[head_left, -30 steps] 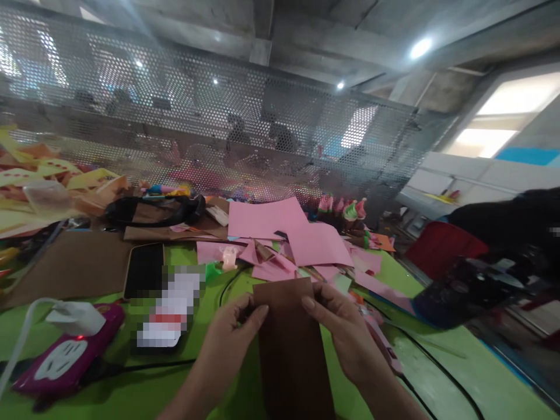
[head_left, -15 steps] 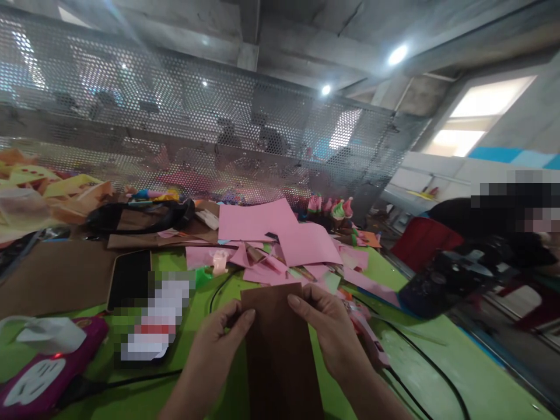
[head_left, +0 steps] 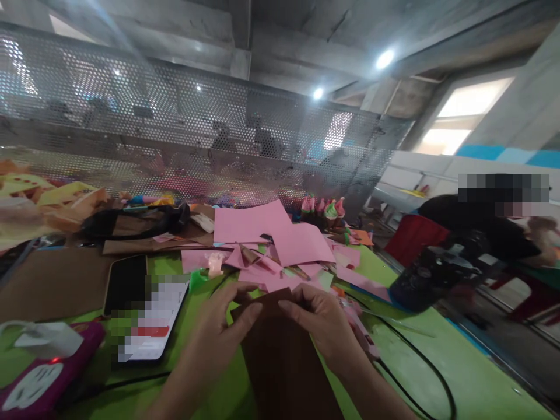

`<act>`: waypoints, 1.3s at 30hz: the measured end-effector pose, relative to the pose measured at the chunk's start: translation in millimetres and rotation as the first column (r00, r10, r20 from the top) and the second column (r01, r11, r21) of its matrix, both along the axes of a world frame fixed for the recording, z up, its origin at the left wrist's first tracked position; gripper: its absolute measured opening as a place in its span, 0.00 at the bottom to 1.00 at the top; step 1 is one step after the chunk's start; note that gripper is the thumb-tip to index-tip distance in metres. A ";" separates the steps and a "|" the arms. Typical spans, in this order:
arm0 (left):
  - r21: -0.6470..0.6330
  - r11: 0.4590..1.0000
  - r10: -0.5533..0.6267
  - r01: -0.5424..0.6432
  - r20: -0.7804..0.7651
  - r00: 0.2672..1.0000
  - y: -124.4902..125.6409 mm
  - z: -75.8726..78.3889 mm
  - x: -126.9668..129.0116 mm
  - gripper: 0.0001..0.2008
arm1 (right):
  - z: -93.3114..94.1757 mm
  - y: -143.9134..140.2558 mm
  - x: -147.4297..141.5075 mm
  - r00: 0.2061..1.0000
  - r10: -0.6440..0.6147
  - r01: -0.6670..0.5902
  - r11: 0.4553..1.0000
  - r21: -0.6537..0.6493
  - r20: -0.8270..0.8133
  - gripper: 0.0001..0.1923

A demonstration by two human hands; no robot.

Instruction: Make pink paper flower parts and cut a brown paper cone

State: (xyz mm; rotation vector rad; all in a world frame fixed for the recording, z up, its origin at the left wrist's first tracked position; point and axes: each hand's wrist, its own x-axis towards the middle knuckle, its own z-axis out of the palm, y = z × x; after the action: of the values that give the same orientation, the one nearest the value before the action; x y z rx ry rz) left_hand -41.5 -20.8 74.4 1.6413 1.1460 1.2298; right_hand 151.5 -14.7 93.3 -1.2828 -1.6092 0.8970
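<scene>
Head view shows both hands meeting at the far end of a brown paper strip, which lies lengthwise on the green table and runs back toward the person's body. The left hand pinches the strip's far left corner, thumb on top and fingers curled under; the right hand grips the far right corner the same way, its index finger stretched flat along the top edge. Holding both corners at once keeps the edge level and taut, which looks like the grip used for folding or rolling that end over (the edge already seems slightly lifted, though blur makes this hard to confirm). Both wrists angle inward, forearms converging from the lower frame, palms turned partly down.

Just left of the left hand lies a phone with a lit screen, and farther left a magenta power strip with a white plug seated in it. Just beyond the fingertips sits a heap of pink paper sheets and scraps. Right of the right hand a black cable loops across the table, and a pink tool lies partly hidden behind the wrist. Farther out, a perforated metal screen backs the table, and another person in dark clothing sits at the far right.
</scene>
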 end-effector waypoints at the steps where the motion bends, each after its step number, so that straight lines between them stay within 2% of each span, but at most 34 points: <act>1: 0.051 0.999 -0.011 0.014 -0.056 0.998 0.4 6.4 1.6 0.12 | 1.7 -1.8 -0.9 0.999 0.011 -0.011 1.000 0.004 0.032 0.17; 4: 0.183 0.982 0.003 0.035 -0.204 0.979 2.1 20.2 9.3 0.07 | 5.9 -8.2 -4.8 0.995 0.044 -0.045 0.999 0.003 0.093 0.14; 6: 0.227 0.973 0.011 0.048 -0.253 0.967 2.9 23.3 14.4 0.04 | 8.4 -12.6 -7.1 0.990 0.042 -0.046 0.999 0.024 0.135 0.12; 10: 0.275 0.958 -0.005 0.078 -0.256 0.967 2.9 19.6 19.0 0.05 | 13.3 -18.8 -7.7 0.974 0.015 -0.032 0.997 0.073 0.227 0.12; 13: 0.312 0.946 -0.006 0.092 -0.265 0.964 2.1 16.3 18.6 0.05 | 16.2 -19.5 -5.4 0.964 0.069 -0.090 0.994 0.069 0.257 0.11; 18: 0.275 0.955 -0.037 0.114 -0.267 0.963 2.5 14.5 18.0 0.08 | 14.0 -14.4 -1.4 0.962 0.191 -0.202 0.979 0.035 0.193 0.18; 22: 0.263 0.959 -0.041 0.102 -0.230 0.972 3.9 10.7 18.2 0.09 | 7.7 -13.8 2.4 0.961 0.229 -0.226 0.973 -0.035 0.152 0.22; 28: 0.257 0.966 0.043 0.000 -0.161 0.986 9.9 3.5 13.4 0.08 | 1.0 -21.3 11.0 0.949 0.274 -0.262 0.961 -0.091 0.154 0.24; 34: 0.254 0.962 0.147 -0.101 -0.172 0.974 24.0 -2.8 -1.2 0.08 | -11.1 -29.3 26.2 0.952 0.269 -0.240 0.951 -0.194 0.146 0.24; 39: 0.232 0.961 0.194 -0.150 -0.180 0.964 33.4 -9.0 -9.9 0.09 | -16.9 -38.4 35.9 0.970 0.238 -0.213 0.927 -0.309 0.044 0.23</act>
State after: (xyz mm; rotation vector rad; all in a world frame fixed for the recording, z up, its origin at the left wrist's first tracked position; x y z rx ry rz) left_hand -51.3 12.6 65.4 1.8958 1.3428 1.3625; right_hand 187.5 -53.1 76.4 -1.3723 -1.7576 1.2906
